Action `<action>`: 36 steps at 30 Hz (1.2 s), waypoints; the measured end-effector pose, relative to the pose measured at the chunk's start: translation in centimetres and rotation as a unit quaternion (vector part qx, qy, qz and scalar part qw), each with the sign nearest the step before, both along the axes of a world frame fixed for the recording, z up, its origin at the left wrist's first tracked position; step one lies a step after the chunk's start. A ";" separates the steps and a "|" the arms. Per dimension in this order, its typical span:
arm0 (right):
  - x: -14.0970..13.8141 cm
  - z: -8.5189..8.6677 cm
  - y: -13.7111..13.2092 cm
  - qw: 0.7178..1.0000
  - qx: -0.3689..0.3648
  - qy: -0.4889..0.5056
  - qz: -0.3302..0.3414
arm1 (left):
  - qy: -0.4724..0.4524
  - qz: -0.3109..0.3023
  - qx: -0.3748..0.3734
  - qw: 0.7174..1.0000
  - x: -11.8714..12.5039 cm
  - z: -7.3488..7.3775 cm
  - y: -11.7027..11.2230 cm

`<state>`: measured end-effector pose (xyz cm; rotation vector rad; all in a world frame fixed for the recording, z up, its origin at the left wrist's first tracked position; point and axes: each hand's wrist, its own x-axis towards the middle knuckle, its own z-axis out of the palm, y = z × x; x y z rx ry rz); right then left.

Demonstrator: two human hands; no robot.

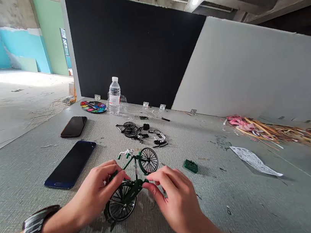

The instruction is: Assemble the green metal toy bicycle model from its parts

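Note:
A small green model bicycle [132,191] with black spoked wheels stands on the grey table, tilted, its handlebar pointing away. My left hand [101,187] is closed on its upper rear part, above the rear wheel; the fingertips are partly hidden. With thumb and forefinger, my right hand [176,198] pinches at the pedal area on the bicycle's right side. Whether a separate small part sits between those fingertips I cannot tell. To the right of the bicycle lies a small green plastic piece [190,166]. Beyond the front wheel are black model bicycle parts [130,130].
Two phones, a blue one [70,165] and a dark one [74,126], lie at left. Farther back are a paint palette [93,106] and a water bottle [114,96]. A printed paper sheet [254,161] and wooden strips [285,135] lie at right. A black panel [133,42] stands behind.

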<state>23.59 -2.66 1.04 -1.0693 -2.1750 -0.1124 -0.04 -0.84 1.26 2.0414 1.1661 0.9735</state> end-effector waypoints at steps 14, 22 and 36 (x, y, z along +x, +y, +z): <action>-0.4 0.1 -0.5 0.996 -0.011 0.054 0.065 | -0.064 0.032 -0.082 0.994 0.5 0.5 -0.5; -1.2 0.6 -1.5 0.997 0.035 -0.016 0.070 | -0.014 0.024 -0.034 0.999 0.7 0.0 -1.1; -1.9 1.0 -1.8 0.991 0.121 -0.007 0.058 | -0.014 0.017 0.021 1.000 1.6 0.3 -2.0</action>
